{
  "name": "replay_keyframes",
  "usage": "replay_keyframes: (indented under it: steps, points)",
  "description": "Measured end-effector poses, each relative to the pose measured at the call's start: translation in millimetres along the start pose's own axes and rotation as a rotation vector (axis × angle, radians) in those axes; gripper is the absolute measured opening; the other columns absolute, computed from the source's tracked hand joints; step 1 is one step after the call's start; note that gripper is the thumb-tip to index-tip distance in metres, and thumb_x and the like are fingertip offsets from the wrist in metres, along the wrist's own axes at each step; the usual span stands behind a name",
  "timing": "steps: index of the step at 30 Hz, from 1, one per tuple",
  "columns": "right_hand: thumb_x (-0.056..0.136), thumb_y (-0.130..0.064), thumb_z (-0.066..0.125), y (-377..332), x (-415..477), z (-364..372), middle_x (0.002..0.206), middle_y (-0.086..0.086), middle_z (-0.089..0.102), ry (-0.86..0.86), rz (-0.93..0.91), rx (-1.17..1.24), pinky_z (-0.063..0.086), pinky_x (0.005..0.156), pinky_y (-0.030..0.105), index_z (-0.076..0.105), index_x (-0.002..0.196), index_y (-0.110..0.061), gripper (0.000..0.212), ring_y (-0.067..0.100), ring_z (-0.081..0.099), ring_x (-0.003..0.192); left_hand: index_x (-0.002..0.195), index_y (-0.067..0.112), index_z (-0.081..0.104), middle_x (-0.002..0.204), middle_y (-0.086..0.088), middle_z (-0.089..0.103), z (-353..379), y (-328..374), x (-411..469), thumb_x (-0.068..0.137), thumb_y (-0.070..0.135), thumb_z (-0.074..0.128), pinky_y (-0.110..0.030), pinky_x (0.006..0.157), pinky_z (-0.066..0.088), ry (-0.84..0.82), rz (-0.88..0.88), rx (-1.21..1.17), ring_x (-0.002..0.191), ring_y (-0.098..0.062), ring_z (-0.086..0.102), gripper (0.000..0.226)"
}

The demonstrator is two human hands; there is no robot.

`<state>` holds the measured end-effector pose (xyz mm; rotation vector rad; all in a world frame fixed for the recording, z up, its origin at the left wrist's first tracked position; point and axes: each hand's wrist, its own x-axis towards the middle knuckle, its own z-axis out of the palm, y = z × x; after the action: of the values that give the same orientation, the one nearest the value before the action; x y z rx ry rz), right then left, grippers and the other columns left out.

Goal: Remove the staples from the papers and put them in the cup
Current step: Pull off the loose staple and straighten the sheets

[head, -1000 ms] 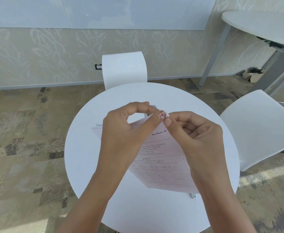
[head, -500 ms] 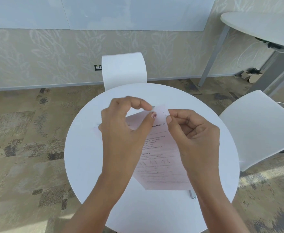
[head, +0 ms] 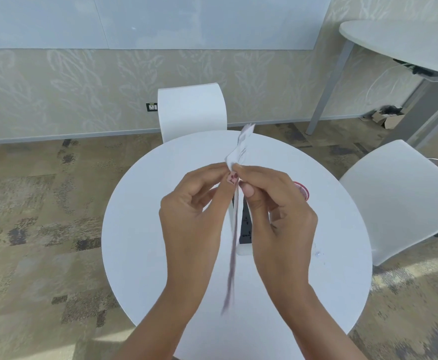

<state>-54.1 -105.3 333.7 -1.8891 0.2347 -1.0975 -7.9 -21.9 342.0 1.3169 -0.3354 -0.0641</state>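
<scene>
While the thin papers [head: 240,152] hang edge-on over the round white table [head: 140,229], their top corner is crumpled. The left hand [head: 194,216] and right hand [head: 277,211] both pinch it; a red-rimmed cup [head: 303,193] sits behind the right.

- The papers [head: 234,242] are now hanging edge-on to the camera and blurred, where their printed face was showing before.
- The left hand [head: 194,216] and right hand [head: 280,211] are pinching the papers from either side, thumbs nearly meeting, with the crumpled top now sticking up above the fingertips.
- The cup [head: 302,192] is coming into sight past the right hand.
- A printed sheet [head: 246,229] is now lying uncovered on the surface [head: 140,229].
</scene>
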Motion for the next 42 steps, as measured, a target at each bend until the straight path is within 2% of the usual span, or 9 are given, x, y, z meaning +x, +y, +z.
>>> replay_keyframes:
  steps: [6, 10, 13, 16, 19, 23, 26, 33, 42]
  points:
    - [0.085, -0.007, 0.069, -2.3, 12.9, -4.2, 0.094, -0.005, 0.066, -0.006, 0.101, 0.052, 0.052, 0.075, 0.04, 0.068, 0.09, -0.022, 0.015, 0.014, 0.064, 0.09, 0.085, 0.026, 0.076, 0.089, 0.012, 0.078, -2.5, 3.9, 1.0, 0.089, 0.009, 0.069, -0.011, 0.079, 0.05, 0.015, -0.011, 0.053, 0.09, -0.004, 0.072, 0.018]
    - [0.083, -0.02, 0.071, -3.9, 23.9, -7.8, 0.11, -0.015, 0.062, -0.08, 0.142, -0.027, 0.042, 0.087, 0.017, 0.062, 0.1, -0.034, 0.024, 0.009, 0.053, 0.112, 0.089, 0.022, 0.076, 0.089, 0.013, 0.077, -5.7, 6.3, 1.6, 0.091, 0.014, 0.066, -0.01, 0.077, 0.049, 0.002, -0.014, 0.123, 0.089, -0.004, 0.072, 0.013]
    - [0.083, -0.031, 0.068, -4.1, 32.1, -10.3, 0.106, -0.018, 0.064, -0.14, 0.12, -0.101, 0.033, 0.087, 0.007, 0.062, 0.087, -0.044, 0.015, 0.012, 0.05, 0.116, 0.091, 0.019, 0.076, 0.09, 0.011, 0.077, -8.2, 7.0, 3.1, 0.093, 0.016, 0.064, -0.01, 0.075, 0.048, -0.009, -0.034, 0.133, 0.087, -0.004, 0.071, 0.013]
    - [0.081, -0.036, 0.072, -6.7, 37.4, -11.9, 0.099, -0.017, 0.065, -0.163, 0.146, -0.09, 0.031, 0.084, 0.001, 0.065, 0.078, -0.038, 0.008, 0.01, 0.05, 0.115, 0.092, 0.018, 0.077, 0.09, 0.01, 0.077, -8.7, 8.7, 2.3, 0.093, 0.019, 0.064, -0.013, 0.074, 0.05, -0.022, -0.058, 0.127, 0.085, -0.005, 0.072, 0.013]
    - [0.079, -0.04, 0.072, -8.7, 39.0, -12.9, 0.094, -0.017, 0.064, -0.17, 0.183, -0.049, 0.034, 0.082, 0.003, 0.066, 0.073, -0.037, 0.009, 0.01, 0.053, 0.113, 0.092, 0.021, 0.076, 0.089, 0.009, 0.078, -8.5, 10.4, 0.8, 0.093, 0.022, 0.064, -0.018, 0.074, 0.052, -0.032, -0.087, 0.123, 0.084, -0.009, 0.073, 0.012]
    - [0.081, -0.035, 0.072, -10.2, 38.1, -14.6, 0.092, -0.014, 0.063, -0.155, 0.237, 0.029, 0.041, 0.082, 0.017, 0.067, 0.07, -0.034, 0.011, 0.009, 0.058, 0.104, 0.092, 0.022, 0.076, 0.09, 0.006, 0.078, -9.4, 11.8, -0.7, 0.088, 0.026, 0.07, -0.024, 0.078, 0.053, -0.056, -0.105, 0.127, 0.087, -0.012, 0.074, 0.008]
    - [0.084, -0.031, 0.069, -10.5, 36.5, -15.1, 0.094, -0.012, 0.063, -0.166, 0.247, 0.025, 0.039, 0.078, 0.008, 0.068, 0.074, -0.031, 0.01, 0.007, 0.058, 0.102, 0.094, 0.022, 0.076, 0.091, 0.005, 0.079, -9.9, 11.7, -2.0, 0.086, 0.026, 0.073, -0.028, 0.082, 0.055, -0.062, -0.118, 0.129, 0.09, -0.014, 0.075, 0.009]
    - [0.088, -0.019, 0.066, -10.1, 31.4, -16.5, 0.097, -0.007, 0.066, -0.207, 0.19, 0.029, 0.038, 0.08, 0.005, 0.069, 0.081, -0.028, 0.012, 0.003, 0.059, 0.097, 0.09, 0.019, 0.076, 0.087, 0.008, 0.078, -9.8, 11.6, -2.1, 0.087, 0.023, 0.073, -0.011, 0.073, 0.049, -0.034, -0.057, 0.148, 0.084, -0.005, 0.073, 0.006]
    - [0.085, -0.02, 0.069, -5.1, 29.3, -16.4, 0.094, -0.005, 0.066, -0.178, 0.175, 0.008, 0.039, 0.079, 0.006, 0.068, 0.078, -0.025, 0.009, 0.002, 0.059, 0.093, 0.087, 0.022, 0.075, 0.091, 0.009, 0.075, -8.5, 8.6, -4.7, 0.088, 0.021, 0.073, -0.019, 0.085, 0.052, -0.055, 0.065, 0.213, 0.094, -0.009, 0.071, 0.002]
